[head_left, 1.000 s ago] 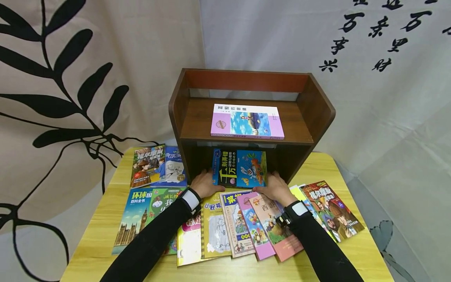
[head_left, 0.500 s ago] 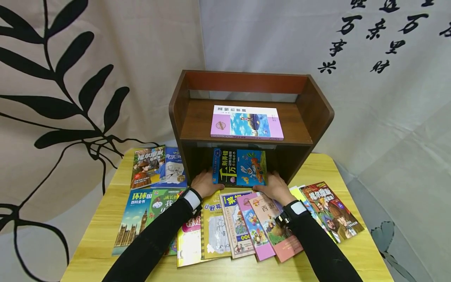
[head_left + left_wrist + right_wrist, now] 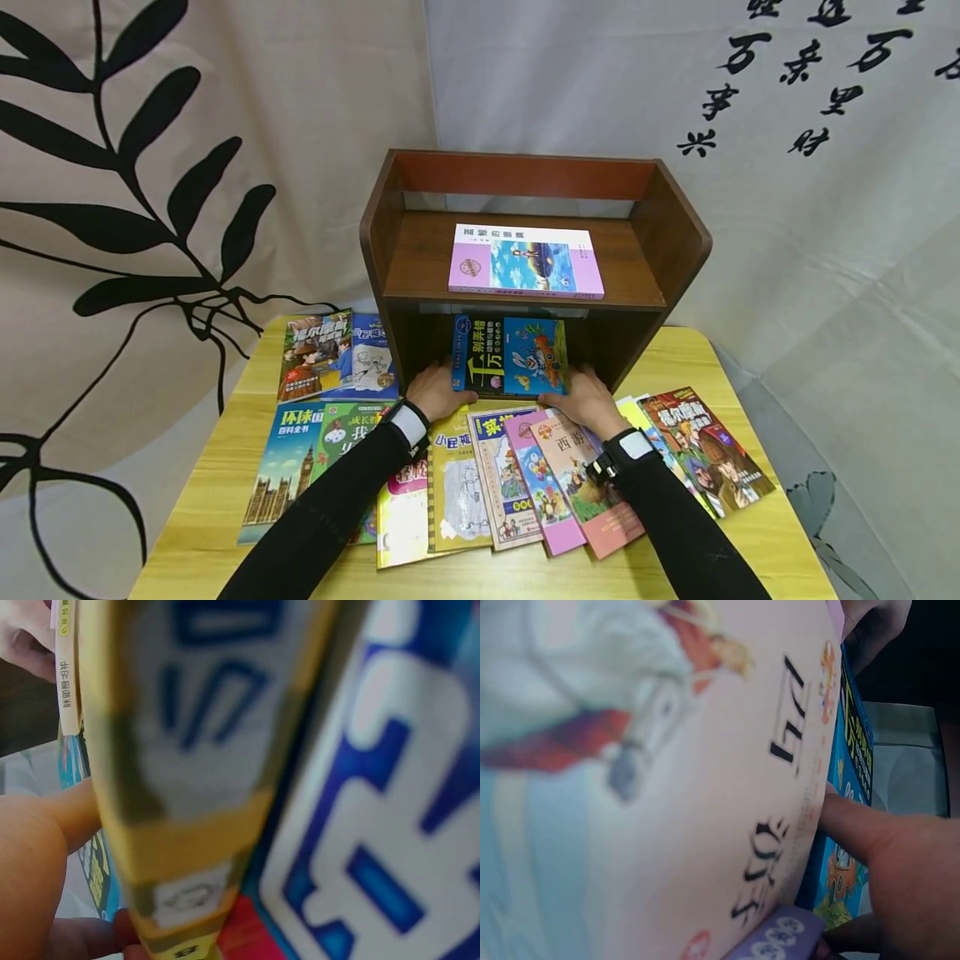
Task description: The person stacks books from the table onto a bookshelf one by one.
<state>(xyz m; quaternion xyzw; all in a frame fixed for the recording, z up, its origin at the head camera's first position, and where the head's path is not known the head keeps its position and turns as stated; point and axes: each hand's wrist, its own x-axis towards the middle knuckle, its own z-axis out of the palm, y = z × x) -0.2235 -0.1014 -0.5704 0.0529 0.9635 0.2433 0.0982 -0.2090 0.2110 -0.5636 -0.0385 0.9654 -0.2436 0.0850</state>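
Observation:
A black-and-blue book (image 3: pixel 517 357) lies sideways in the lower compartment of a brown bookshelf (image 3: pixel 416 250). My left hand (image 3: pixel 437 393) grips its left end, thumb along the near edge. At the right end, my right hand (image 3: pixel 587 403) grips it the same way. The right wrist view shows the right thumb (image 3: pixel 855 825) against the book's blue part. In the left wrist view, a yellow spiral-bound book (image 3: pixel 195 772) fills the foreground, partly covering the left hand (image 3: pixel 34 862). Fingers behind the held book are mostly hidden.
On the upper shelf lies a purple-and-white book (image 3: pixel 532 260). Several books overlap below the hands, including a pink book (image 3: pixel 577 475) under the right wrist. More stand left, such as a blue city-cover book (image 3: pixel 277 467), and right, a brown-cover book (image 3: pixel 708 450), on the wooden table (image 3: pixel 187 533).
The head view has shifted very slightly since one second ago. Both hands and the black-and-blue book stay in the same place.

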